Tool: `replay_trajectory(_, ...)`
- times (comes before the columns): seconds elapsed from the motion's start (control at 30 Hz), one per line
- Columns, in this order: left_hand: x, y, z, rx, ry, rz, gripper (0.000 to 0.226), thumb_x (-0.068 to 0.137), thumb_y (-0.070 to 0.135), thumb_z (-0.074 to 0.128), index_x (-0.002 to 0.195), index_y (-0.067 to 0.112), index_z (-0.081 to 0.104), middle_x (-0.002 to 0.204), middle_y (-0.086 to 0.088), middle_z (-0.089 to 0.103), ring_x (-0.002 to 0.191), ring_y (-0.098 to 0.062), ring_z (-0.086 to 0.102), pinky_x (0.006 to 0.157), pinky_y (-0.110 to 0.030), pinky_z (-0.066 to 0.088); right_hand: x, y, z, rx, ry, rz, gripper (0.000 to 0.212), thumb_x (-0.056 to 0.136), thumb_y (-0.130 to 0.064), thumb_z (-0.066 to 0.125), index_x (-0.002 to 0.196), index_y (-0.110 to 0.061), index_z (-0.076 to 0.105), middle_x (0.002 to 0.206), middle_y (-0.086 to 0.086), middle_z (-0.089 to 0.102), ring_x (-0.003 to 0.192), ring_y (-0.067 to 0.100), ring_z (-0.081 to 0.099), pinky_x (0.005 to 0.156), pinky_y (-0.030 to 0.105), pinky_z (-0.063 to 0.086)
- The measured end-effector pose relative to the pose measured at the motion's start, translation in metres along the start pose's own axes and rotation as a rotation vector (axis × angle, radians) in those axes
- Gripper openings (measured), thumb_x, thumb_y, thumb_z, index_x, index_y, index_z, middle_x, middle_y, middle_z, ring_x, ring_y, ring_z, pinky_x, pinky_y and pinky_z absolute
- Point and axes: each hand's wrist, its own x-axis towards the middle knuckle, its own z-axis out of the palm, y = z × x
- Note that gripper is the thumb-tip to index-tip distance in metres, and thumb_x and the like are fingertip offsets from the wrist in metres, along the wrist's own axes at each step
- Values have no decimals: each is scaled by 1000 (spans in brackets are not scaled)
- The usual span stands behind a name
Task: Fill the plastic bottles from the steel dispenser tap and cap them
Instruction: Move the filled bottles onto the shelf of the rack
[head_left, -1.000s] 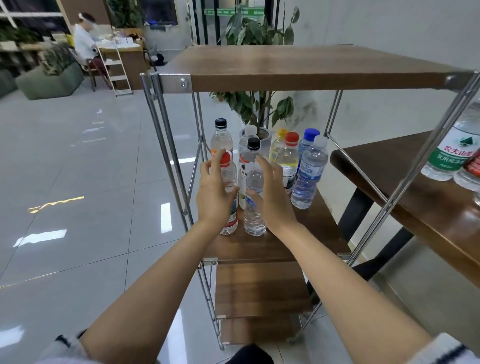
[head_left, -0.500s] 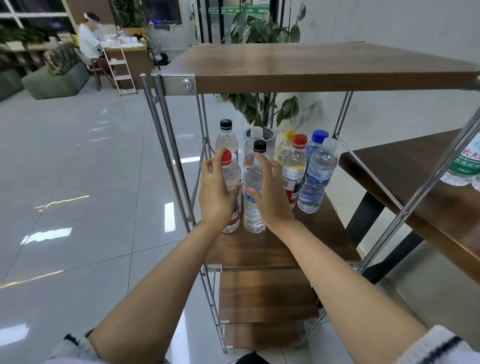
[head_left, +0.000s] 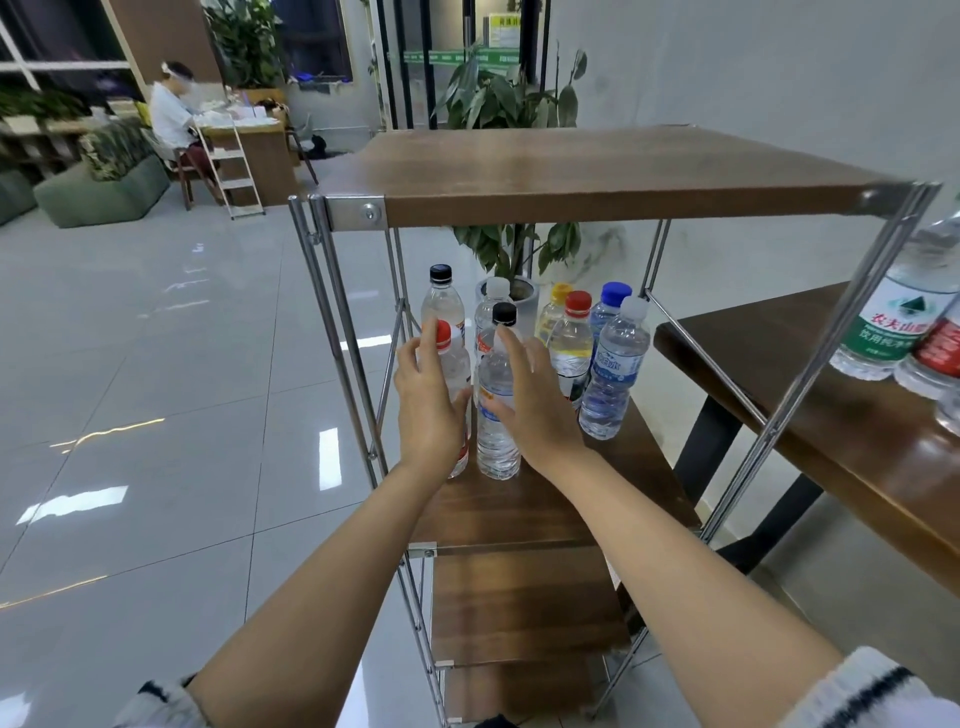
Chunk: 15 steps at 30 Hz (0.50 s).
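Watch the crowding here. The bottles stand packed on the middle shelf (head_left: 519, 512), so a careless lift drags a knuckle into a neighbour and tips the group like skittles. The left edge has only thin rods to stop a fall. Both front bottles have their caps on, and they look light and slick, so a loose hold could let one slide.

My left hand (head_left: 428, 410) is wide, fingers long and fairly straight. It lies against the near side of the red-capped bottle (head_left: 457, 366), which stands at the front-left of the shelf, by the left edge.

My right hand (head_left: 537, 415) is also wide, palm on the right flank of the black-capped bottle (head_left: 496, 439) and thumb laid across its front, not clamped. That bottle stands just beside the red-capped one, between my two hands.

Just right of my knuckles stands the white-capped bottle (head_left: 613, 374), the likeliest casualty. The steel dispenser is not in sight, so filling waits.
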Motion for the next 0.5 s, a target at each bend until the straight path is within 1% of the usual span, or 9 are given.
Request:
replay_trajectory(0.03, -3, 4, -2, 16, -6, 2, 94, 85, 1, 73, 157, 21, 17, 153, -13, 28, 142, -28, 31, 106, -28, 34, -2, -2, -6, -19, -10, 9, 81, 91, -18, 70, 153, -31, 19, 157, 7, 23, 141, 26, 35, 96, 39, 52)
replay_trajectory(0.07, -6, 7, -4, 40, -6, 6, 93, 85, 3, 73, 157, 20, 16, 158, -13, 23, 146, -29, 25, 112, -34, 35, -5, -4, -12, -33, -29, 25, 81, 92, -18, 68, 154, -32, 17, 160, 6, 19, 144, 26, 31, 98, 40, 49)
replay_trajectory(0.1, -11, 11, -6, 70, -1, 17, 92, 85, 5, 74, 157, 19, 17, 161, -14, 18, 148, -30, 21, 114, -40, 36, -9, -5, -18, -46, -56, 44, 80, 94, -18, 66, 155, -33, 16, 163, 4, 14, 147, 26, 25, 102, 42, 46)
replay_trajectory(0.13, -15, 15, -8, 95, 5, 33, 92, 85, 7, 75, 157, 19, 18, 161, -13, 17, 149, -30, 20, 113, -43, 39, -14, -6, -22, -65, -86, 61, 79, 96, -19, 63, 156, -34, 14, 164, 3, 9, 150, 24, 19, 106, 45, 42)
replay_trajectory(0.2, -26, 23, -13, 106, -9, 80, 88, 85, 8, 75, 155, 20, 22, 160, -11, 22, 146, -30, 26, 108, -48, 45, -23, -6, -33, -93, -131, 87, 76, 97, -22, 61, 156, -35, 14, 166, 0, 6, 152, 22, 11, 112, 48, 36)
replay_trajectory(0.3, -42, 39, -23, 93, -100, 124, 73, 88, 10, 70, 150, 21, 32, 152, -5, 34, 136, -27, 40, 100, -47, 50, -41, -4, -52, -111, -161, 98, 72, 98, -26, 60, 155, -35, 18, 164, -1, 16, 151, 20, 16, 114, 48, 35)
replay_trajectory(0.37, -52, 52, -28, 106, -160, 118, 62, 92, 15, 65, 147, 21, 37, 148, -3, 40, 132, -26, 43, 94, -45, 50, -58, -3, -70, -136, -162, 87, 64, 98, -27, 60, 153, -31, 29, 159, -3, 28, 147, 19, 26, 112, 47, 40)
replay_trajectory(0.43, -61, 66, -30, 120, -208, 138, 52, 95, 18, 61, 144, 20, 42, 145, -4, 47, 130, -26, 42, 92, -43, 47, -75, -3, -90, -143, -140, 91, 54, 96, -27, 62, 147, -27, 42, 153, -4, 39, 141, 18, 34, 108, 45, 43)
replay_trajectory(0.5, -69, 81, -29, 99, -236, 200, 43, 96, 20, 60, 138, 19, 49, 138, -5, 54, 126, -27, 47, 92, -42, 47, -93, -3, -112, -178, -113, 113, 47, 96, -25, 62, 142, -24, 52, 149, -2, 45, 138, 18, 37, 112, 39, 38)
